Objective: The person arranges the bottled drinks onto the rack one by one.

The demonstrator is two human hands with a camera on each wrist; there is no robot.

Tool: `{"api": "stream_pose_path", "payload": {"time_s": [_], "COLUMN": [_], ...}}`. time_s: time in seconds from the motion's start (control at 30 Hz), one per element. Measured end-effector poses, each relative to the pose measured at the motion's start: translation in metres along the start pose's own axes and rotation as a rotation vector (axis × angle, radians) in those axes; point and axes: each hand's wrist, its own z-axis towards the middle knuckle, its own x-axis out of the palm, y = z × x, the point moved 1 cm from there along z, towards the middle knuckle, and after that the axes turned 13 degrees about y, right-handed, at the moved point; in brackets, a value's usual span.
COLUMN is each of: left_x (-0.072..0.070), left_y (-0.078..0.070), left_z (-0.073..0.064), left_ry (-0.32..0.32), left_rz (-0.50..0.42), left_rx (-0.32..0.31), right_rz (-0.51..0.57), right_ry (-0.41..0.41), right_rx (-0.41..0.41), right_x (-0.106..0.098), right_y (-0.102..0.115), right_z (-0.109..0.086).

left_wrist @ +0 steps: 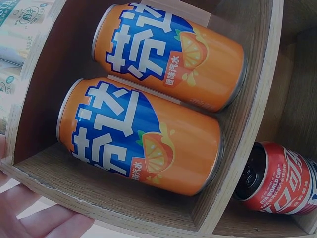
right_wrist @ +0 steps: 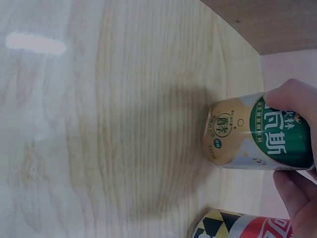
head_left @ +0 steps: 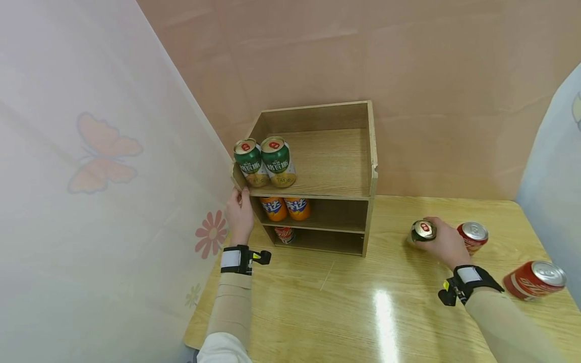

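Observation:
My right hand grips a green and gold drink can by its upper part, thumb on one side and fingers on the other. The can is upright at the table; whether its base touches the wood I cannot tell. At the shelf's left side, my left hand holds the edge of the small wooden shelf, with fingers along the outside of its side panel. Two matching green cans stand on the top level at the left. Two orange soda cans fill the middle level's left end.
A red cola can stands at the left of the bottom level. Another red can is just right of my right hand, and a further red can is nearer the right wall. A patterned wall rises close on the left.

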Motion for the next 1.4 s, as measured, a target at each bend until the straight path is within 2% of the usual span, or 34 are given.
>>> {"api": "stream_pose_path", "payload": {"time_s": [0.33,0.6,0.83,1.03,1.4], "left_x": [0.000,-0.002,0.000,0.001,-0.001], "left_y": [-0.001,0.000,0.001,0.002,0.000], "left_z": [0.000,-0.001,-0.001,-0.001,-0.001], "left_ry": [0.005,0.003,-0.003,-0.007,0.007], "left_rz": [0.002,0.002,0.010,0.017,0.006], "left_rx": [-0.006,0.009,0.006,0.006,0.007], "right_rz": [-0.003,0.007,0.011,0.009,-0.002], "right_ry": [-0.079,-0.103,-0.111,-0.177,-0.397], "right_rx": [-0.033,-0.043,-0.063,-0.118,-0.326], "right_x": [0.008,0.017,0.015,0.002,-0.039], "right_y": [0.007,0.013,0.018,0.034,0.091], "right_z": [-0.010,-0.017,-0.016,-0.013,-0.006]}}
